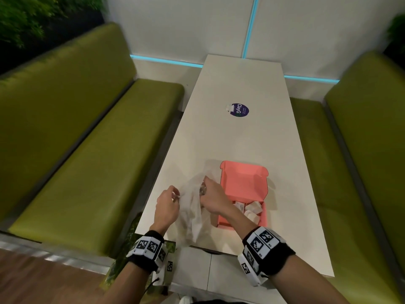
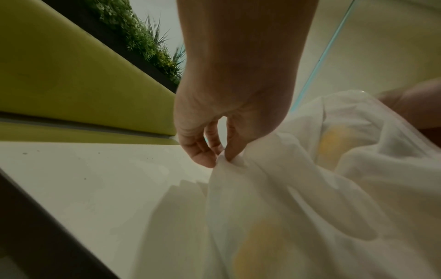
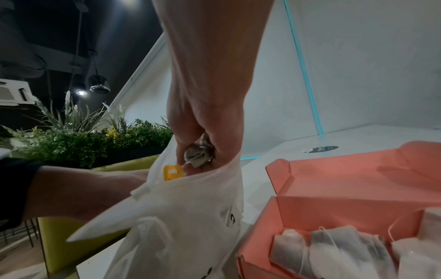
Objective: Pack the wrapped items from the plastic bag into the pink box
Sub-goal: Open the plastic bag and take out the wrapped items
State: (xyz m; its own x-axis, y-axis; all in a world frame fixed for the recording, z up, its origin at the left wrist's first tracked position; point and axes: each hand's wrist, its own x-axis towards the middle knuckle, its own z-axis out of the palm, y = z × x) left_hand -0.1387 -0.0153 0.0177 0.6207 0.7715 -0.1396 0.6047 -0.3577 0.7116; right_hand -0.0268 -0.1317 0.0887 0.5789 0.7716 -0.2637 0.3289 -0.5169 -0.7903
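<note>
A white plastic bag [image 1: 192,207] stands on the table's near end. My left hand [image 1: 167,204] pinches its left rim [image 2: 229,160] and holds it up. My right hand [image 1: 211,194] is at the bag's mouth and grips a wrapped tea bag [image 3: 199,155] whose yellow tag [image 3: 172,172] hangs over the rim. The pink box [image 1: 243,194] lies open just right of the bag, lid tilted back. Several wrapped tea bags [image 3: 334,249] lie in its tray [image 1: 264,218]. Yellow tags show faintly through the bag [image 2: 331,143].
The long white table [image 1: 241,139] carries a round purple sticker [image 1: 240,110] farther out. Green benches [image 1: 87,161] flank it on both sides. A white wall with cyan strips closes the far end; plants [image 3: 83,139] stand behind the left bench.
</note>
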